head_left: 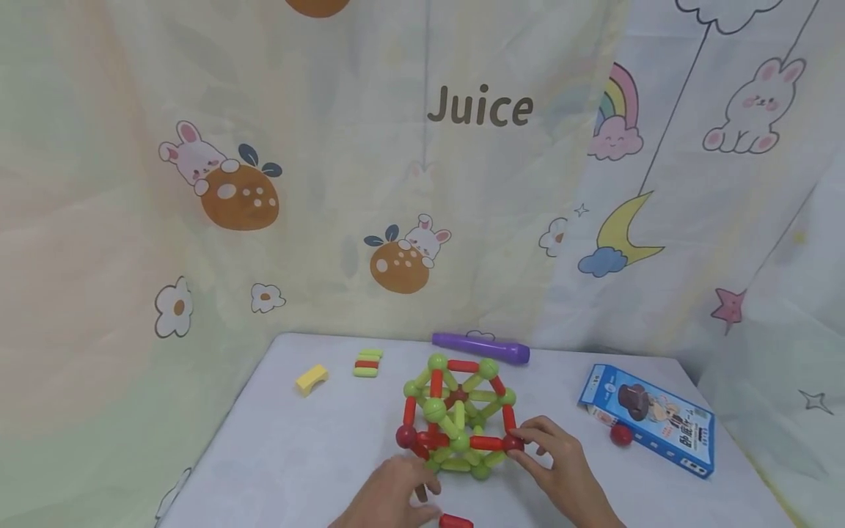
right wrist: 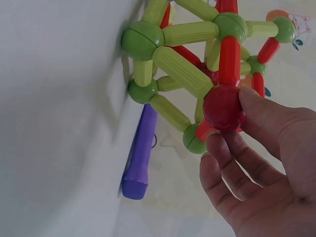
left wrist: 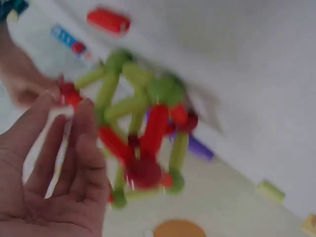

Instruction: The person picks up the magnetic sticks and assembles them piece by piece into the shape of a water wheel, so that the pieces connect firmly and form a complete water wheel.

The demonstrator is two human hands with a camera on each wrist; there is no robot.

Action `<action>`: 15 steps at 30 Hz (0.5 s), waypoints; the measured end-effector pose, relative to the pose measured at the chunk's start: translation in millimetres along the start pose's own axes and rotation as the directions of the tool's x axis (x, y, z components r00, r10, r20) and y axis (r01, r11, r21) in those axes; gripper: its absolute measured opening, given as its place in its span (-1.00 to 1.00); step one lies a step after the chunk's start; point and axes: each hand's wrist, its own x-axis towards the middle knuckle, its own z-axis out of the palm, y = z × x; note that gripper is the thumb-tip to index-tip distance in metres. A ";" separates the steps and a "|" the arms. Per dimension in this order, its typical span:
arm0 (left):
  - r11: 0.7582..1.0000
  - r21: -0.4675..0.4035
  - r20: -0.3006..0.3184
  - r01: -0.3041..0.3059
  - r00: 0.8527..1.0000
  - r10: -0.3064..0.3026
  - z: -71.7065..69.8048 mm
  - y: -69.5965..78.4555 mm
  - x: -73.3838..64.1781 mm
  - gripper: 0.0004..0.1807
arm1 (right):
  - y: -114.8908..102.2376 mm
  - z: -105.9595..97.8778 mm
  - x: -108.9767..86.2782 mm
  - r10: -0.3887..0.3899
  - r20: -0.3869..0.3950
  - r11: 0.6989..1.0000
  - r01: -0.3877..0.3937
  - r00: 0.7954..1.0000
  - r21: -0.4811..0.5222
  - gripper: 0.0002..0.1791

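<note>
A cage-like frame of green and red rods and balls, a magnetic ball-and-stick model (head_left: 458, 441), stands on the table in front of me. My right hand (head_left: 561, 462) pinches a red ball (right wrist: 223, 108) at its near right corner between thumb and fingers. Rods branch from that ball in the right wrist view. Low at the model's near left side is my left hand (head_left: 396, 485), thumb apart from loosely bent fingers and nothing between them. A loose red rod (head_left: 455, 521) lies just beyond its thumb, partly cut off by the head view's bottom edge.
Behind the model lies a purple tube (head_left: 482, 347). Several short rods (head_left: 367, 364) and a yellow arched block (head_left: 312, 380) are at the back left. To the right are a blue box (head_left: 653, 418) and a loose red ball (head_left: 620, 435). A printed curtain (head_left: 356, 147) hangs behind the table.
</note>
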 end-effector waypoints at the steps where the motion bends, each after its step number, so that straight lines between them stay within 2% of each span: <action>1: 0.998 -0.019 -0.070 -0.067 0.995 0.066 -8.8 0.4 -2.4 -0.88 | 0.2 -0.1 0.0 -0.002 0.000 1.000 0.002 1.000 -0.002 -0.68; 2: 0.990 -0.031 -0.152 -0.137 0.980 0.131 -17.1 -0.2 -3.8 -0.87 | 0.2 -0.4 0.3 -0.007 -0.001 1.000 0.007 1.000 -0.003 -0.68; 3: 0.978 -0.015 -0.246 -0.208 0.949 0.198 -23.9 -2.4 -3.5 -0.83 | 0.2 -0.6 0.6 -0.013 -0.003 1.000 0.013 1.000 -0.004 -0.68; 4: 0.966 0.002 -0.335 -0.258 0.910 0.244 -29.1 -5.5 -2.1 -0.78 | 0.3 -0.8 0.8 -0.020 -0.006 1.000 0.020 1.000 -0.008 -0.67; 5: 0.958 0.024 -0.407 -0.285 0.873 0.270 -33.5 -9.3 0.9 -0.71 | 0.5 -1.2 0.7 -0.027 -0.009 1.000 0.027 1.000 -0.012 -0.67; 6: 0.959 0.030 -0.453 -0.283 0.851 0.266 -37.0 -13.0 4.4 -0.60 | 0.9 -1.4 0.6 -0.035 -0.012 0.999 0.035 0.999 -0.016 -0.66; 7: 0.963 0.027 -0.472 -0.267 0.846 0.247 -40.0 -17.1 8.5 -0.47 | 1.2 -1.6 0.4 -0.040 -0.015 0.999 0.040 0.999 -0.019 -0.66; 8: 0.967 0.020 -0.468 -0.253 0.853 0.232 -42.6 -21.4 12.6 -0.33 | 1.4 -1.8 0.3 -0.044 -0.017 0.999 0.044 0.999 -0.021 -0.66; 9: 0.973 0.013 -0.445 -0.230 0.870 0.212 -44.6 -25.7 16.9 -0.20 | 1.6 -2.0 0.1 -0.046 -0.017 0.999 0.046 0.999 -0.020 -0.66; 11: 0.982 0.005 -0.357 -0.190 0.917 0.180 -47.6 -32.9 24.3 -0.05 | 1.9 -2.2 -0.1 -0.044 -0.013 0.999 0.044 0.999 -0.018 -0.67; 12: 0.984 0.008 -0.309 -0.177 0.936 0.171 -48.5 -35.7 27.2 -0.03 | 1.8 -2.1 0.0 -0.038 -0.007 0.999 0.038 0.999 -0.016 -0.67; 13: 0.985 0.013 -0.267 -0.172 0.949 0.170 -49.1 -37.9 29.6 -0.03 | 1.7 -2.0 0.1 -0.033 0.001 0.999 0.033 0.999 -0.016 -0.68; 15: 0.986 0.029 -0.209 -0.165 0.964 0.167 -49.5 -40.6 32.9 -0.08 | 1.2 -2.2 0.3 -0.021 0.018 1.000 0.022 1.000 -0.014 -0.69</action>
